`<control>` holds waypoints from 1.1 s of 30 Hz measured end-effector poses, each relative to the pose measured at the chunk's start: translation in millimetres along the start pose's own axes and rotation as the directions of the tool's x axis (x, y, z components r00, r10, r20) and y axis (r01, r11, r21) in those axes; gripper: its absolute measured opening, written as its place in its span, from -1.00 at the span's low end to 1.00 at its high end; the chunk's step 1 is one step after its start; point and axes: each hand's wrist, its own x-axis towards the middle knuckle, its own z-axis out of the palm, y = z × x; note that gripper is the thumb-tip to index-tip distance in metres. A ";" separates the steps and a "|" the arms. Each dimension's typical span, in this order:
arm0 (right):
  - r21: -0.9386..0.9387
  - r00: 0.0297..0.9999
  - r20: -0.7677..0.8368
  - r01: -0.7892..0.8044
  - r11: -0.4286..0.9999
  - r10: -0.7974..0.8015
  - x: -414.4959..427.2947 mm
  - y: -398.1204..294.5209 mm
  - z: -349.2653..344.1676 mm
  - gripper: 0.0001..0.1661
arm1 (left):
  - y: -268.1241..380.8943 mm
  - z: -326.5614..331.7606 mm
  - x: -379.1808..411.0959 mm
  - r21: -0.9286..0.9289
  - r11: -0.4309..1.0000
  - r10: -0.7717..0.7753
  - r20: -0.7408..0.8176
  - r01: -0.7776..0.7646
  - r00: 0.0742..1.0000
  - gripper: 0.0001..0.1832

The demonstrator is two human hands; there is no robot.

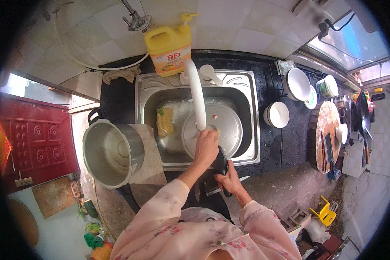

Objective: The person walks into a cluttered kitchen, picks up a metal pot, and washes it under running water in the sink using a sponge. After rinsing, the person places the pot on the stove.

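Observation:
A round metal pressure-cooker lid [226,122] with a small red valve lies tilted in the stainless-steel sink [139,97]. My right hand [231,180] grips its long black handle [221,162] over the sink's front edge. Under the spout of the white faucet [196,94], my left hand [208,144] is at the lid's surface with its fingers curled down. Its fingertips are partly hidden, and whether they pinch a small scrubber I cannot tell. A yellow sponge-like cloth [165,123] with a green scrap on it rests in the basin, left of the lid.
Left of the sink, a deep pressure-cooker pot [110,152] lies on its side on the counter by a cloth [146,146]. A yellow detergent jug [169,48] stands behind. To the right are stacked white bowls [278,114], a dish rack [276,78] and a round chopping board [326,136] with a knife.

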 end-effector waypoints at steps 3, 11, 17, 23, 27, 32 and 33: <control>-0.134 1.000 -0.016 -0.027 0.991 0.025 -0.5 -13.0 -1.1 -0.33 | -1.4 -1.1 18.9 0.255 0.966 0.035 0.066 -0.051 0.997 -0.80; -0.148 0.997 -0.055 0.036 0.988 -0.045 6.9 -14.2 -15.2 -0.44 | -3.9 -13.6 5.6 0.281 0.959 -0.017 0.179 -0.034 0.984 -0.75; 0.038 0.997 0.063 -0.045 0.998 0.042 4.2 -2.6 -19.4 -0.40 | -47.1 -21.4 24.2 0.055 0.998 -0.024 0.019 0.023 1.000 -0.69; -0.047 0.999 0.031 -0.008 0.999 0.010 12.7 -10.9 -11.4 -0.44 | -28.1 -4.4 -6.1 0.066 0.990 -0.132 0.138 0.124 0.982 -0.72; 0.112 0.995 0.056 -0.084 0.990 0.078 11.1 0.7 -4.3 -0.45 | -13.0 -10.7 -3.2 -0.218 0.965 -0.102 0.203 0.147 0.974 -0.68; -0.035 0.999 0.053 -0.006 0.999 0.008 6.3 -12.7 2.6 -0.45 | -11.1 -15.2 23.2 0.034 0.993 -0.109 -0.081 0.112 0.991 -0.74; -0.092 0.999 0.039 0.025 0.995 -0.021 5.9 -13.9 2.1 -0.45 | -10.2 -13.1 23.2 0.103 0.987 -0.119 -0.075 0.126 0.990 -0.73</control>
